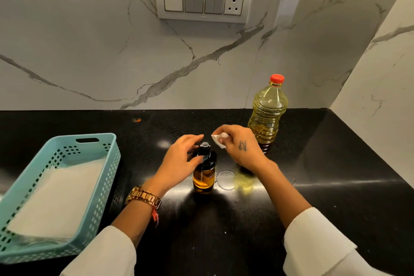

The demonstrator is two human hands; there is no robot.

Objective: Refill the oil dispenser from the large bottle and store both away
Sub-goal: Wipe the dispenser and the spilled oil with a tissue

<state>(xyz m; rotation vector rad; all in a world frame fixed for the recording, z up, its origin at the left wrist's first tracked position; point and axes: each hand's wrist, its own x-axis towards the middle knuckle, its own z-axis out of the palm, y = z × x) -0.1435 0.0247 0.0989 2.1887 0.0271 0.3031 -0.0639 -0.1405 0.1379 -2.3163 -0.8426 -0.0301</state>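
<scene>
At right centre the large bottle (267, 111) stands capped; at centre the oil dispenser (203, 169) holds oil, so refilling looks done, storing remains. The left hand (182, 159) grips its black top; the right hand (239, 143) pinches a tissue (220, 139).

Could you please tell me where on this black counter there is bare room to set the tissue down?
Bare black counter lies right of the right hand, in front of the red-capped clear plastic oil bottle. Another patch runs along the marble wall behind the teal plastic basket. It is crowded around the black-topped glass oil dispenser, where the left hand, a yellowish wet-looking patch and the white tissue piece sit.
</scene>
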